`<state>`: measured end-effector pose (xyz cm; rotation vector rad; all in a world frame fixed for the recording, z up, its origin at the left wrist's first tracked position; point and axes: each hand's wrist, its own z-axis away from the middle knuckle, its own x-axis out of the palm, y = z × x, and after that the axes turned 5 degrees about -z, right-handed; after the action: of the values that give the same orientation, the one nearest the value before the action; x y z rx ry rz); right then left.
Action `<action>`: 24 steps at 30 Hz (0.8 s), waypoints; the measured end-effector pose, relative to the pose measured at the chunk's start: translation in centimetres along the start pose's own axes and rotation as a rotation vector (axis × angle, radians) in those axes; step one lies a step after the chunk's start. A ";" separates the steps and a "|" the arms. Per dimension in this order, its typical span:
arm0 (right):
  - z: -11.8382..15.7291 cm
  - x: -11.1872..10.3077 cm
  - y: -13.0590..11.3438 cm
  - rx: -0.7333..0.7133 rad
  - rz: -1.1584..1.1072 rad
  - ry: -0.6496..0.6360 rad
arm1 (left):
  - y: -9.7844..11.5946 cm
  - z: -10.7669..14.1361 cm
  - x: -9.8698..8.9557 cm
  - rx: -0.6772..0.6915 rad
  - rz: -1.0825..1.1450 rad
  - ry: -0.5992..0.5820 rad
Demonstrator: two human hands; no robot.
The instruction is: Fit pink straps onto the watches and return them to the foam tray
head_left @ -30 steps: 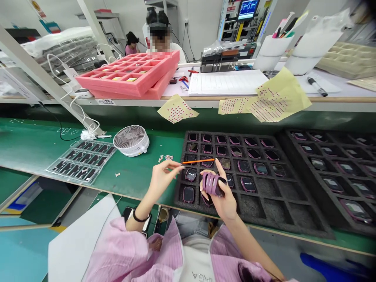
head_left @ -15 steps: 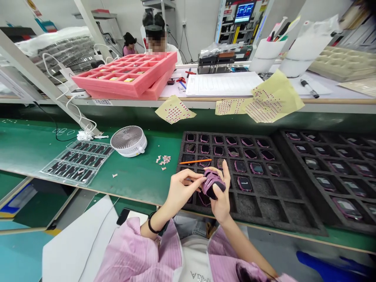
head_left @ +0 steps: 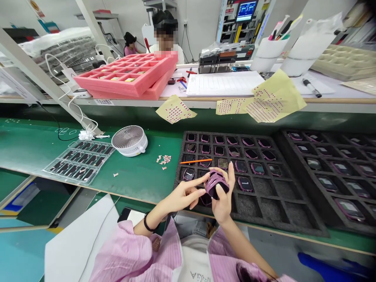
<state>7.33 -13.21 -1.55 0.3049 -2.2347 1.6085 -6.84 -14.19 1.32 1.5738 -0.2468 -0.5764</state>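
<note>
My right hand (head_left: 222, 201) holds a purple-framed watch case (head_left: 216, 184) with a dark face, over the near edge of a black foam tray (head_left: 270, 209). From the left, my left hand (head_left: 185, 194) touches the case with an extended index finger; its other fingers are partly bent and hold nothing visible. Similar purple-framed cases (head_left: 244, 183) sit in many of the tray's compartments. An orange stick (head_left: 196, 161) lies across the tray just beyond my hands.
A second foam tray (head_left: 311, 172) stands at the right. On the green table are a white fan (head_left: 129, 141), small scraps (head_left: 164, 159) and a clear tray of black parts (head_left: 80, 160). Pink foam trays (head_left: 117, 84) rest on the shelf, with a person (head_left: 166, 29) behind.
My left hand's fingers have gone from pinching at the case to spread, with the index finger along its side. The case has tilted slightly in my right hand. The person behind has shifted right.
</note>
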 end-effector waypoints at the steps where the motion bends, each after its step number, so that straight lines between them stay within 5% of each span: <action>1: 0.0 0.0 0.0 -0.005 0.008 0.008 | -0.1 0.1 -0.2 0.008 -0.031 -0.037; 4: 0.1 0.0 0.1 -0.011 0.022 0.025 | -0.3 0.3 -0.7 0.038 -0.107 -0.095; 10: 0.1 -0.5 0.6 0.057 0.048 -0.073 | 0.1 0.4 -1.1 0.060 -0.193 -0.021; 15: 0.3 -0.5 1.4 0.164 0.040 -0.091 | -0.1 0.8 -1.9 -0.024 -0.243 -0.054; 17: 0.2 -0.4 1.3 0.203 0.010 -0.099 | -0.4 1.0 -3.2 -0.070 -0.324 0.064; 21: -0.6 -0.1 0.7 0.299 -0.121 -0.111 | -2.4 1.6 -7.0 -0.294 -0.726 0.622; 24: -1.1 -0.1 0.1 0.329 -0.199 -0.086 | -5.0 1.9 -8.9 -0.441 -0.957 0.701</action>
<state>7.55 -12.19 -1.37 0.6731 -1.9201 1.8768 -16.25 -10.94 -1.72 1.2925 1.1427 -0.6870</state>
